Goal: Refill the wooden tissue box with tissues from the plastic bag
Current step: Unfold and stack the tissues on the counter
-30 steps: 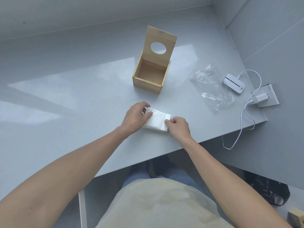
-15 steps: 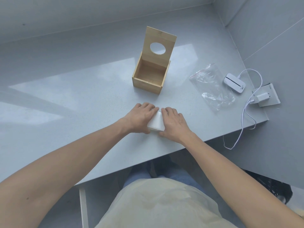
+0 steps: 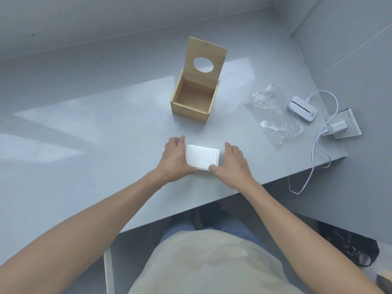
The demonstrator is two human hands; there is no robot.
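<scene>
A white stack of folded tissues (image 3: 202, 156) lies flat on the grey table (image 3: 106, 145) near its front edge. My left hand (image 3: 175, 158) cups the stack's left end and my right hand (image 3: 231, 161) its right end, thumbs meeting at the near edge. Beyond them the wooden tissue box (image 3: 194, 100) stands with its inside bare and its lid, which has an oval hole, tilted up at the back. The clear plastic bag (image 3: 273, 115) lies flat and crumpled to the right of the box.
A small white device (image 3: 302, 108) with a white cable, a charger plug (image 3: 337, 129) and a pale card sit at the table's right end. The table's front edge runs just below my hands. Grey walls close the back and right.
My hands, pressed together over the stack half a second ago, have spread apart to its two ends, which leaves the top of the tissues in sight.
</scene>
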